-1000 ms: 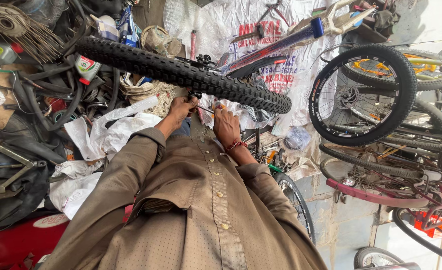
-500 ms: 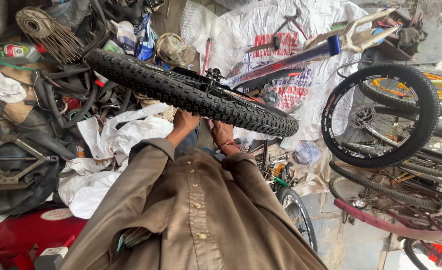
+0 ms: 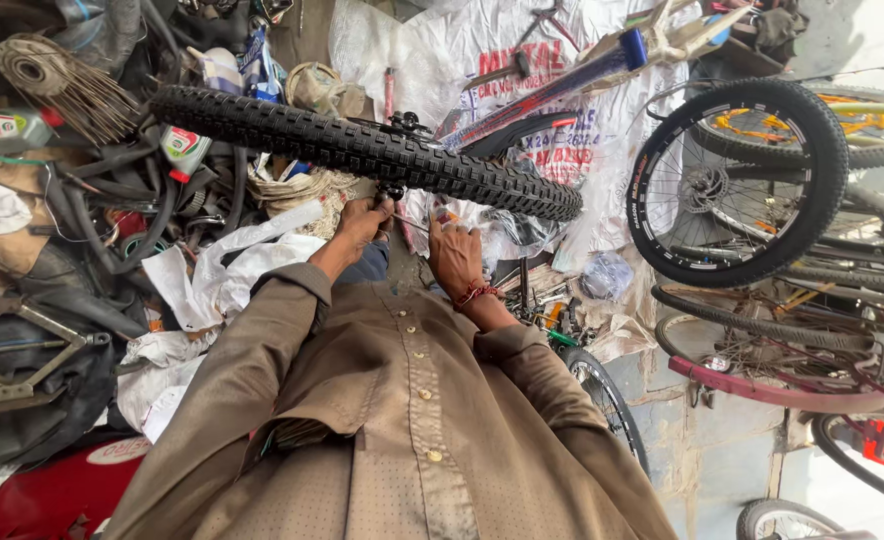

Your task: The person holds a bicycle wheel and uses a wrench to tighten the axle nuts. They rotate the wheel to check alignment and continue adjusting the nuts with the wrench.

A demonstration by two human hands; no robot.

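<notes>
Knobby tyre wheel [image 3: 362,150] | left hand [image 3: 362,222] gripping axle | right hand [image 3: 455,255] pinching small tool | advice: steady wheel, turn squarely

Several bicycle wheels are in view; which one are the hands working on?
The knobby-tyred wheel seen edge-on across the top, with both hands at its hub. The other wheels, on the right, are out of reach.

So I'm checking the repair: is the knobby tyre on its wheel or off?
On. The knobby tyre wraps the wheel edge-on, and both hands, left hand and right hand, work just below it.
</notes>
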